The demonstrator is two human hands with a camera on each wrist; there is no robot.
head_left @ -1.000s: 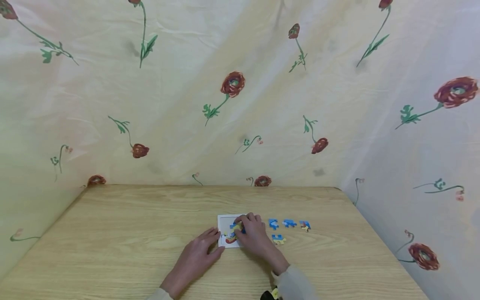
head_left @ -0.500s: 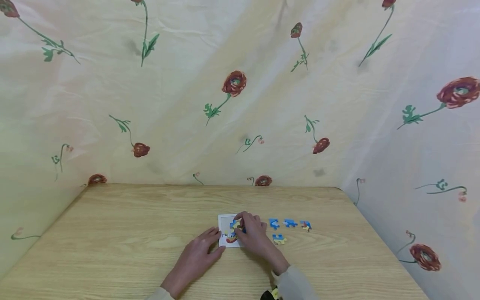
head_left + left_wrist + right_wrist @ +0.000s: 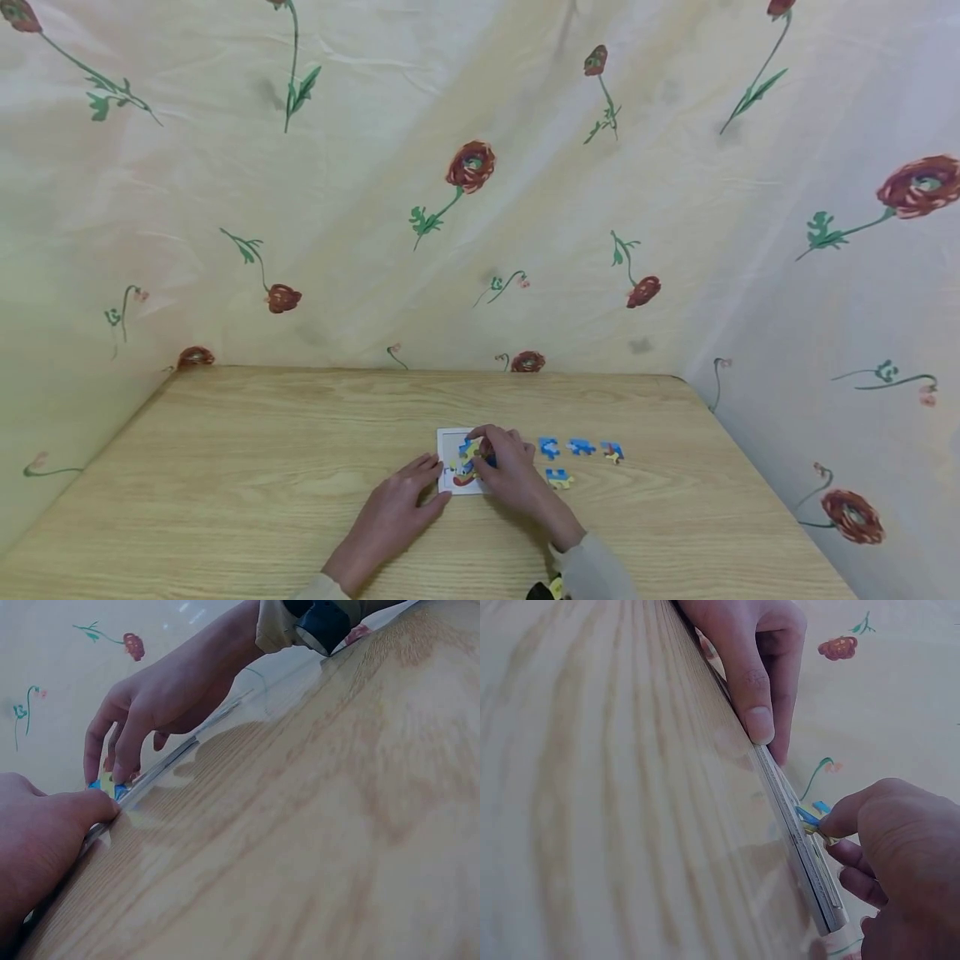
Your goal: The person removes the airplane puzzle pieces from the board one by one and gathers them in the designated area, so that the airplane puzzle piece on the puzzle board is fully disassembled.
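Observation:
In the head view a small jigsaw board (image 3: 451, 443) with a white border lies on the wooden table, its lower part showing a red and yellow picture. My right hand (image 3: 513, 472) is over its right side, pinching a blue and yellow puzzle piece (image 3: 469, 450) between thumb and fingers. The right wrist view has this piece (image 3: 808, 818) tilted close over the board's surface. My left hand (image 3: 399, 503) rests at the board's left edge, fingers along the side and thumb (image 3: 760, 726) on the near corner. The right hand covers much of the board.
Right of the board lie several loose blue puzzle pieces (image 3: 581, 447), one of them with yellow (image 3: 558, 478) nearer the front. A dark and yellow object (image 3: 542, 590) shows beside the right sleeve (image 3: 596, 569). Flowered cloth (image 3: 337, 208) hangs behind the table (image 3: 262, 467) and at its sides.
The right fingers have shifted slightly, and the pinched piece sits at a slightly different angle over the board. The left hand and the loose pieces keep their places.

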